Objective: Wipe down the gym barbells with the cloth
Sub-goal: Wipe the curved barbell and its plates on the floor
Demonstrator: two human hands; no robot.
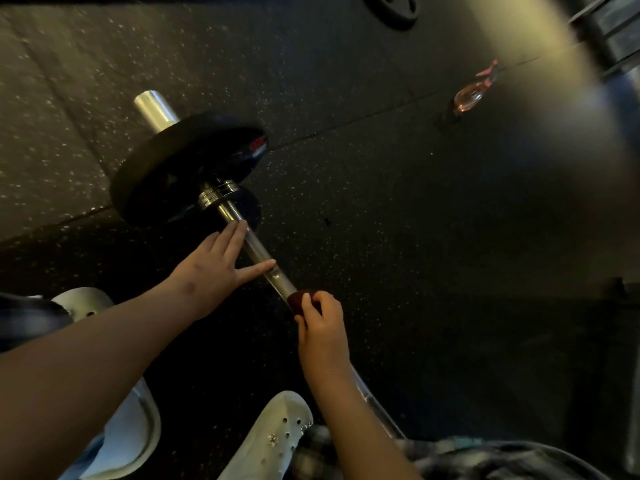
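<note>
A chrome barbell lies diagonally on the dark rubber floor, with a black weight plate on its far end and the bare sleeve end sticking out beyond it. My left hand rests flat on the bar with fingers spread, just below the plate's collar. Lower on the bar, my right hand is closed around a small dark red cloth that is wrapped on the shaft. The bar runs on under my right forearm toward the bottom right.
A pink spray bottle lies on the floor at the upper right. Another black plate sits at the top edge. Dark equipment stands in the top right corner. My pale clogs are beside the bar at the bottom.
</note>
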